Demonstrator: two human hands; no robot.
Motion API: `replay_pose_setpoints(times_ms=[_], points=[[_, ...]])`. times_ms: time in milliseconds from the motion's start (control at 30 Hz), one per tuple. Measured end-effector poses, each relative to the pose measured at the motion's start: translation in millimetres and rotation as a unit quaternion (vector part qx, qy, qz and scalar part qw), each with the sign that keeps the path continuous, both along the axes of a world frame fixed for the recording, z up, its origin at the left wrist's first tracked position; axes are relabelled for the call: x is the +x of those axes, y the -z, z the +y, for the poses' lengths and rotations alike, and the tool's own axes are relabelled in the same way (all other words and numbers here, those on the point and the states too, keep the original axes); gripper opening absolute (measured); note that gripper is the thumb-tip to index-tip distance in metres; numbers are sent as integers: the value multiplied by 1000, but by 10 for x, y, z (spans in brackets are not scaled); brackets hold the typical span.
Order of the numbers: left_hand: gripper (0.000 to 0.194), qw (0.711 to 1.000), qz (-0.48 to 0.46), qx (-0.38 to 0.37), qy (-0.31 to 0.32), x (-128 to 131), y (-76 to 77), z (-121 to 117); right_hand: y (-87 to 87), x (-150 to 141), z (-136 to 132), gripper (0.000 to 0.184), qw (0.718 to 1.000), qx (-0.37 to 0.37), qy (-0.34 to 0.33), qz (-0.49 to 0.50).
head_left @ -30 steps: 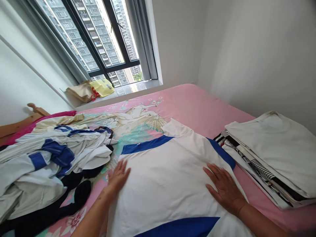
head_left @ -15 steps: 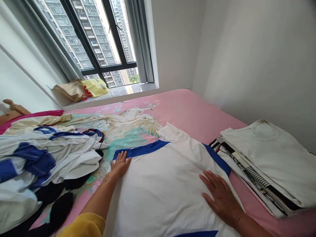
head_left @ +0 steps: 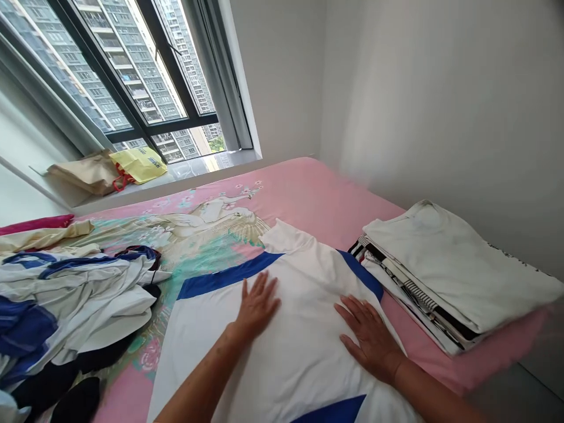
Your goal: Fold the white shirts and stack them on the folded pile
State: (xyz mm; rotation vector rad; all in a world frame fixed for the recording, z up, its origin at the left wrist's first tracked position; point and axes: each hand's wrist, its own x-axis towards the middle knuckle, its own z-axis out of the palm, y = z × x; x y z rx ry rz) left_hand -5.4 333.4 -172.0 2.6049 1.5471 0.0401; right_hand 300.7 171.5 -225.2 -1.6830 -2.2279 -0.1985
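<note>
A white shirt (head_left: 299, 329) with blue shoulder bands lies spread on the bed, its collar end pointing away from me. My left hand (head_left: 259, 305) rests on the upper left of the shirt, just below the blue band, with fingers spread. On the right side of the fabric lies my right hand (head_left: 368, 335), palm down and fingers apart. Neither hand grips the cloth. Part of another blue panel shows at the bottom edge of the view.
Right of the shirt sits a stack of folded clothes (head_left: 440, 264). To the left is a loose heap of white, blue and black clothes (head_left: 97, 294). A yellow bag (head_left: 140, 164) and a brown paper bag (head_left: 86, 173) stand on the windowsill, beyond the pink patterned bedsheet (head_left: 304, 194).
My left hand has moved right, from the blue band at the shirt's left edge onto the white fabric. The right hand stays on the shirt's right side. The view has turned slightly right.
</note>
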Motion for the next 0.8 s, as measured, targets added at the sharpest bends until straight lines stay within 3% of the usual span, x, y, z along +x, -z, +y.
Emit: replay_pose_setpoints(times_ms=[33, 67, 167, 267, 333, 433, 500, 633, 700, 800], points=[[57, 999, 1, -26, 37, 154, -14, 0, -5, 1, 0, 59, 1000, 0, 1, 5], [58, 998, 6, -52, 35, 283, -43, 41, -11, 1, 0, 59, 1000, -1, 3, 9], [64, 993, 27, -95, -62, 576, -175, 281, -25, 4, -4, 58, 1000, -11, 8, 15], [67, 992, 28, -84, -87, 846, -258, 314, -36, 6, -5, 57, 999, -24, 12, 22], [65, 997, 18, -59, -47, 1029, -225, 92, -43, 3, -3, 57, 999, -28, 14, 30], [66, 998, -12, -18, 59, 1240, -70, -441, -50, -7, -1, 57, 998, -31, 14, 43], [68, 997, -24, 1, 67, 1300, 23, -755, -45, -8, -9, 57, 998, -28, 13, 51], [67, 999, -14, -18, 29, 1140, -14, -1104, -55, 1, -36, 56, 998, -26, 10, 63], [65, 999, -3, -34, 8, 897, -97, -1218, -128, -37, -31, 56, 996, -51, 16, 74], [62, 997, 24, -23, -75, 403, -121, -1408, -364, -249, 37, 51, 986, -103, 63, 118]])
